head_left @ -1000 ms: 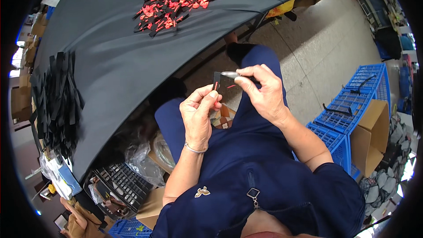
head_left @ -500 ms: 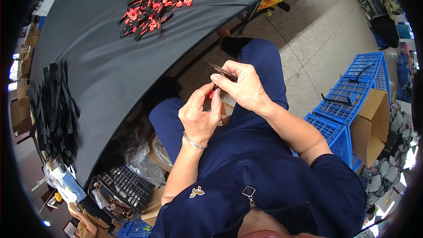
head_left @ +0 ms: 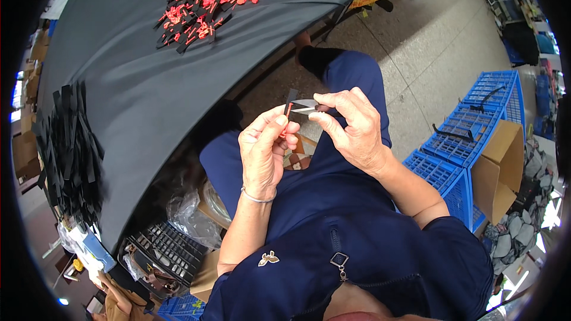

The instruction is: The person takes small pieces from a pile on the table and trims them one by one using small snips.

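Observation:
Between the thumb and fingers of my left hand [head_left: 265, 148] is a short black strap [head_left: 292, 96] with red cord on it, its black end pointing up. My right hand [head_left: 355, 126] grips small thread snips [head_left: 306, 104], whose two pointed blades are spread and reach the strap just above my left fingertips. Both hands are held over my lap. On the dark cloth-covered table [head_left: 137, 77] lies a heap of black strips with red cord [head_left: 211, 3]. A bundle of plain black strips [head_left: 71, 148] rests along the table's left side.
Blue plastic crates [head_left: 458, 137] stand at my right, with an opened cardboard box [head_left: 499, 163] beside them. Below the table edge at my left are clear plastic bags [head_left: 193, 217] and a black crate [head_left: 169, 249]. Another person [head_left: 122, 300] shows at lower left.
My right hand has moved slightly right and turned, and the snips' blades now show spread at the strap. My left hand has turned, bringing the strap upright into view.

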Action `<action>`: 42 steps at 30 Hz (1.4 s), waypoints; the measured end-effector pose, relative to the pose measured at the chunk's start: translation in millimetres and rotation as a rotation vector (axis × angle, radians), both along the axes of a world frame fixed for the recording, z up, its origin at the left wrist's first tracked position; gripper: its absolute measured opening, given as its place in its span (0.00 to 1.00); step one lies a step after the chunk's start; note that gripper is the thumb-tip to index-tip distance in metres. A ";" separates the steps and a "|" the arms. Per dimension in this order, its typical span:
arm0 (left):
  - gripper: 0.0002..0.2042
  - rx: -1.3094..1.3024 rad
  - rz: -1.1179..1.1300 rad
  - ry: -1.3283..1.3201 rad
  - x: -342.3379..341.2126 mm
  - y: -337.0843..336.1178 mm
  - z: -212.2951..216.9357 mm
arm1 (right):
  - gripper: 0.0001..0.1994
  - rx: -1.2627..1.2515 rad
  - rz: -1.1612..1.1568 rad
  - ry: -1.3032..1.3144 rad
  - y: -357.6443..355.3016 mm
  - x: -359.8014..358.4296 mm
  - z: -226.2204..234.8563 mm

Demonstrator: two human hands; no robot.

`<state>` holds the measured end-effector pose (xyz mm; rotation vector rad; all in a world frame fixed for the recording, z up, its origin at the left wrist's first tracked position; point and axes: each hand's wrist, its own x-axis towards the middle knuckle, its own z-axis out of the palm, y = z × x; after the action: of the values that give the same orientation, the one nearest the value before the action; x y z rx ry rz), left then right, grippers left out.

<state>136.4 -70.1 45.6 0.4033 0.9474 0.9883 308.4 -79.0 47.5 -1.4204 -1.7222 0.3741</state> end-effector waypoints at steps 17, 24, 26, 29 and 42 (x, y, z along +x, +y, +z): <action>0.09 0.014 -0.064 0.044 -5.9 2.7 -8.4 | 0.09 -0.204 0.028 0.107 0.4 0.2 -0.3; 0.09 0.016 -0.068 0.106 -5.0 4.6 -8.6 | 0.08 -0.222 0.024 0.102 3.9 1.3 -3.0; 0.09 0.024 -0.083 0.138 -5.1 6.4 -7.7 | 0.08 -0.182 0.029 0.062 3.4 2.1 -7.7; 0.09 0.017 -0.089 0.164 -4.4 5.9 -8.5 | 0.08 -0.227 -0.043 0.083 6.4 3.6 -9.2; 0.12 -0.043 -0.174 0.029 -1.9 6.1 -14.4 | 0.11 -0.836 0.217 0.729 22.2 4.4 -1.0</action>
<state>134.4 -64.0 31.1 0.4566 0.9413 0.8049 312.7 -56.8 46.5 -1.3569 -1.1210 1.6497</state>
